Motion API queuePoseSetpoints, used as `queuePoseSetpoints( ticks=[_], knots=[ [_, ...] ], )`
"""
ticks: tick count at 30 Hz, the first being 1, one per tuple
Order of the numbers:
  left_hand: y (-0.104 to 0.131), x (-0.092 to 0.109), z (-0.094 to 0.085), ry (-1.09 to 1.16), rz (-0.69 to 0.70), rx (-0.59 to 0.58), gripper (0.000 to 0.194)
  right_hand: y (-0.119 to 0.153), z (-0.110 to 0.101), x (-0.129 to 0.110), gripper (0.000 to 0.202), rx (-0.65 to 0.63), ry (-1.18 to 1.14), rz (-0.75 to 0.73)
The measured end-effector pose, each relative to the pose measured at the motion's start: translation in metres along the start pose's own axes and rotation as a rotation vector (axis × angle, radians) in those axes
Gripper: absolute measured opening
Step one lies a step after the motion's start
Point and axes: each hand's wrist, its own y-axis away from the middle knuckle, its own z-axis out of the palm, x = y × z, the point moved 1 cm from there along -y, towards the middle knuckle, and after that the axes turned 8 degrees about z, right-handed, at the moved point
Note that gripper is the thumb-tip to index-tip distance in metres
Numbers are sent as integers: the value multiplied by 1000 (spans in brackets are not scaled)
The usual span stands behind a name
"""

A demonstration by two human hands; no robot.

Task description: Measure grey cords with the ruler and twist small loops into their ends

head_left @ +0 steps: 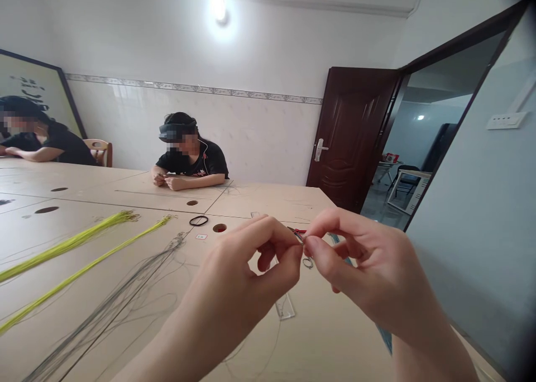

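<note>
A thin wire piece (302, 238) is pinched between the fingertips of the left hand (247, 270) and the right hand (364, 264), both closed narrowly on it, raised above the table (268, 203). Grey wires (138, 276) and yellow-green strands (84, 237) are laid left of the hands; a black ring (198, 220) lies beyond.

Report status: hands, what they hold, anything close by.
Left hand and right hand raised over the table, fingertips pinched together on a small wire piece. Grey wire bundle and yellow strands lie left. Clear strip below.
</note>
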Motion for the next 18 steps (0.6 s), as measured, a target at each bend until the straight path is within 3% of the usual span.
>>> queuePoseSetpoints(
  ticks=[2, 5, 9, 12, 15, 18],
  knots=[
    [-2, 1, -2, 226, -66, -43, 15, 2, 1, -1, 8, 10, -21, -15],
    [-2, 0, -6, 511, -126, -93, 19, 4, 3, -2, 10, 56, -9, -159],
    [3, -8, -9, 684, -186, -115, 19, 7, 3, -1, 16, 167, 153, -472],
    [4, -9, -7, 725, -208, -98, 18, 9, 1, -5, 16, 224, 349, -620],
    [3, -3, -6, 606, -145, -4, 16, 10, -1, -9, 12, 242, 356, -619],
    [4, 6, -5, 355, -8, 124, 15, 10, 0, -10, 6, 250, 174, -405]
  ],
)
